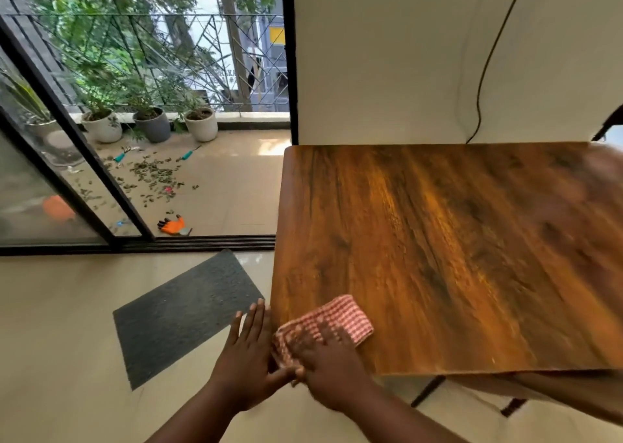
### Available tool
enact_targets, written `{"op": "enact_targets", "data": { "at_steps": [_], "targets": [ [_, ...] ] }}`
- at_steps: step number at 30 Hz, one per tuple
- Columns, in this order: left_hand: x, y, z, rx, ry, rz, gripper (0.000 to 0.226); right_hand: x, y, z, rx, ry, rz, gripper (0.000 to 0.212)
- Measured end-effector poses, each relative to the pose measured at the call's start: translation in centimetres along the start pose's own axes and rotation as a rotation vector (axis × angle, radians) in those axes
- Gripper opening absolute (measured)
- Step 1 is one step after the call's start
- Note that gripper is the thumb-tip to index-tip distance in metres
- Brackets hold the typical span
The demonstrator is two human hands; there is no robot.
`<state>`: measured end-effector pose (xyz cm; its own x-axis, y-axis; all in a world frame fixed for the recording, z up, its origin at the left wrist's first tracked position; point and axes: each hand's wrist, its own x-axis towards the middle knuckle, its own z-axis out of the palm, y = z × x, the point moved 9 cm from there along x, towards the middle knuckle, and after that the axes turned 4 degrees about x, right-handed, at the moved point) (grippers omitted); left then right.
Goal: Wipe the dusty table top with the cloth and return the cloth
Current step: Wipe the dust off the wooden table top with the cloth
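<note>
While your flat right hand [328,358] presses the cloth [340,318] on the table [455,240], near left corner, your left hand [246,358] hovers open beside the edge.

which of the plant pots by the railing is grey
The middle pot is dark grey; the left pot and right pot beside it are white.

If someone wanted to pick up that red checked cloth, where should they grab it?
Probably the best grip is the far end of the cloth, pinched from above. It lies flat and folded at the near-left corner of the table top, and that end is bare, while the right hand presses the near part. The left hand is open beside the table edge.
</note>
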<state>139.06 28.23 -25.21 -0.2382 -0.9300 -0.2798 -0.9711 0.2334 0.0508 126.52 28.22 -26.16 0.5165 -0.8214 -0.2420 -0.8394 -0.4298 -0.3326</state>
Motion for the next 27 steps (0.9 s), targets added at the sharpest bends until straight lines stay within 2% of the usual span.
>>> {"op": "enact_targets", "data": {
  "at_steps": [5,12,14,17,20,21,23,25,27],
  "targets": [
    [-0.3,0.8,0.4,0.017,-0.003,0.021,0.122,-3.9,2.9,0.4,0.0,-0.011,-0.021,0.052],
    [-1.8,1.6,1.3,0.002,0.022,0.036,0.123,-9.5,12.4,-1.8,-0.021,-0.02,0.209,0.046],
    [-3.0,2.2,1.1,0.017,0.054,0.068,0.123,-10.1,12.3,-2.4,0.011,-0.013,0.263,0.045],
    [-5.1,3.4,-1.1,0.083,0.256,0.117,0.125,-9.9,10.3,-2.9,0.036,0.003,0.346,0.044],
    [-7.4,3.8,-1.6,0.144,0.265,0.131,0.127,-8.6,6.2,-3.3,0.077,0.043,0.353,0.035],
    [-7.9,3.5,-1.0,0.124,0.187,0.122,0.125,-8.0,5.0,-3.3,0.112,0.034,0.369,0.031],
    [-9.1,3.3,0.3,0.006,0.145,0.11,0.112,-7.4,3.2,-3.5,0.126,0.027,0.404,0.024],
    [-10.2,3.7,0.6,-0.034,0.251,0.173,0.099,-7.7,3.0,-3.9,0.174,0.043,0.448,0.027],
    [-11.7,4.6,0.8,-0.018,0.428,0.274,0.068,-8.6,3.9,-4.0,0.269,0.041,0.518,0.033]
  ]
}}
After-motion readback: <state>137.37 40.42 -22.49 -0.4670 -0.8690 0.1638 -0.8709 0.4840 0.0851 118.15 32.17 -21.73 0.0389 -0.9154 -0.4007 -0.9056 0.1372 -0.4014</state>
